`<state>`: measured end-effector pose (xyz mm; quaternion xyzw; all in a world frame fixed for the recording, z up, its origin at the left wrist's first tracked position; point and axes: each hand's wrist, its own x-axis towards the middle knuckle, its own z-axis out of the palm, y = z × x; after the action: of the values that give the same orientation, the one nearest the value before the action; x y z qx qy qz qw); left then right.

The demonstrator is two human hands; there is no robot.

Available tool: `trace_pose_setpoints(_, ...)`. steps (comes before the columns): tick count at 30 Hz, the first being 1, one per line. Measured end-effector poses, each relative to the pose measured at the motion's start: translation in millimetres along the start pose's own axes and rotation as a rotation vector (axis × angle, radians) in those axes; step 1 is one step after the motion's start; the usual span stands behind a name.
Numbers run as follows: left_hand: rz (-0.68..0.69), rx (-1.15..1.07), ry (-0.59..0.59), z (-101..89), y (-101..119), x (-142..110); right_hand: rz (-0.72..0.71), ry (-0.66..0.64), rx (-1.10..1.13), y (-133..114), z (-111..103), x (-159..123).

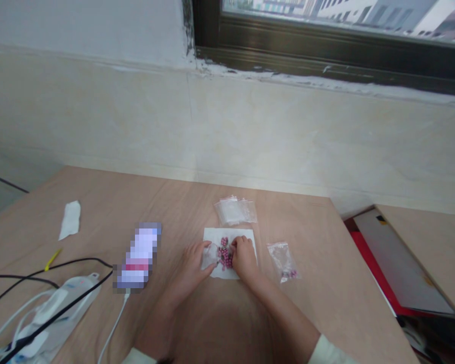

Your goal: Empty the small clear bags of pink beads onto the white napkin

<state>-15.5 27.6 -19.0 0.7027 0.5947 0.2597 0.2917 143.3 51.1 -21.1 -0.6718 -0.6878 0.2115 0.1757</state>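
Note:
A pile of small pink and dark beads [225, 254] lies on a white sheet of paper [227, 231] near the table's middle. At the paper's left side, my left hand [194, 260] holds a small clear plastic bag [210, 257] between thumb and fingers, its edge beside the beads. My right hand [244, 258] rests over the paper's right part, fingertips pinched together at the edge of the pile. Whatever lies between those fingertips is too small to make out. To the right, another clear bag [283, 260] has a few pinkish beads in its lower end.
A stack of clear bags [235, 211] lies beyond the paper. Left of my hands are a blurred-out phone [139, 255] on a white cable, a power strip [60, 311] with black cords, a yellow tie [53, 259] and a white paper piece [70, 219]. A wall borders the table's back.

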Motion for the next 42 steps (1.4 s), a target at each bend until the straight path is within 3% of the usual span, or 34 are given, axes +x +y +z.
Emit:
trace_pose_setpoints(6, 0.019, 0.011, 0.018, 4.1, -1, 2, -0.179, -0.006, 0.289, -16, -9, -11)
trace_pose_setpoints(10, 0.007, -0.017, 0.015, 0.5, -2, -1, -0.011, 0.062, 0.193, 2, -11, -8)
trace_pose_setpoints(15, 0.004, -0.037, 0.015, -3.3, -5, -3, 0.017, -0.045, 0.132, 22, -10, -9)
trace_pose_setpoints(26, -0.028, -0.041, -0.012, -5.4, 8, -4, 0.024, -0.091, 0.009, 16, -7, -7)
trace_pose_setpoints(31, -0.020, -0.021, -0.019, -5.1, 10, -5, 0.002, -0.027, -0.088, 11, -2, -11)
trace_pose_setpoints(42, -0.024, -0.017, -0.028, -7.5, 18, -11, 0.035, 0.118, 0.205, 24, 8, -13)
